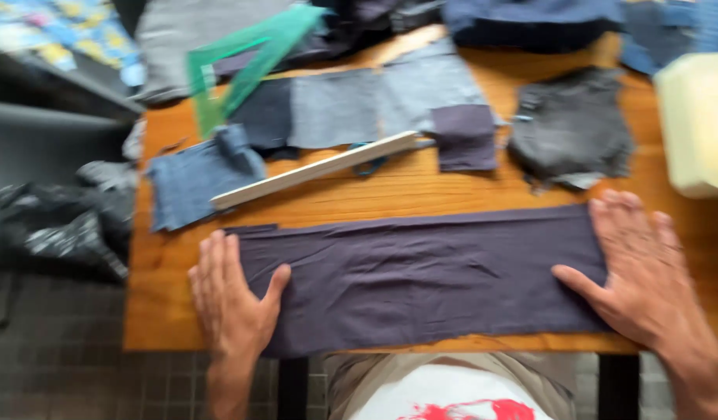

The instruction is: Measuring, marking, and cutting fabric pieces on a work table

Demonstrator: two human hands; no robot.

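A long dark purple strip of fabric (421, 276) lies flat along the near edge of a wooden table (421, 190). My left hand (230, 292) rests palm down on its left end, fingers spread. My right hand (639, 268) presses flat on its right end, thumb pointing inward. Neither hand grips anything. The picture is blurred by motion.
Behind the strip lie a pale wooden ruler (316, 169), a green transparent set square (242, 58), several denim and grey fabric pieces (351, 109), a dark grey piece (573, 128) and a pale foam block (697, 124). A black bag (59, 225) sits left of the table.
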